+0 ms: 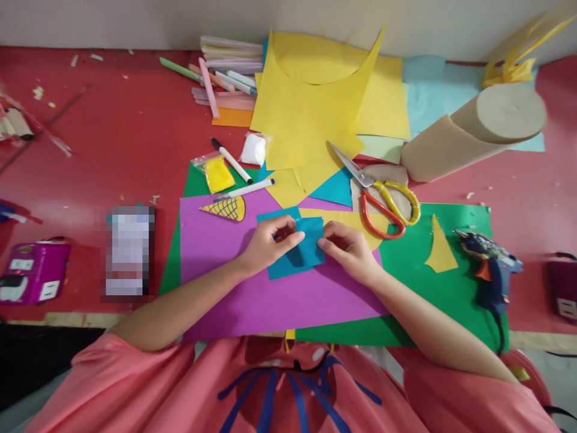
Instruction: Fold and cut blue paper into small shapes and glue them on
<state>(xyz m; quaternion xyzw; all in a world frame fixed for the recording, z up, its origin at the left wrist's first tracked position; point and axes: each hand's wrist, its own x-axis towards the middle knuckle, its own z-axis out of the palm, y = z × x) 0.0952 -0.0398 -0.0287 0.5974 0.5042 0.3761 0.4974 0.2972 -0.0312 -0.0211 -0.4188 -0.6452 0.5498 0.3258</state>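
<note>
A folded piece of blue paper [311, 243] is held up between my two hands. My left hand [273, 242] pinches its left edge with thumb and fingers. At its right edge, my right hand [345, 245] pinches it the same way. Beneath lies another blue sheet [282, 267], resting on a purple sheet [225, 264]. A yellow paper cone shape [228, 208] with dark crossing lines lies to the left of my hands. Scissors [367, 182] with one red and one yellow handle lie beyond my right hand, blades apart.
A glue gun [493, 270] and a yellow paper scrap [437, 249] lie right on a green sheet [408, 300]. Farther back are a beige roll [469, 132], cut yellow sheets [311, 114], markers [234, 162], and yellow clay [219, 175]. A blurred-out rectangular object [128, 252] lies left.
</note>
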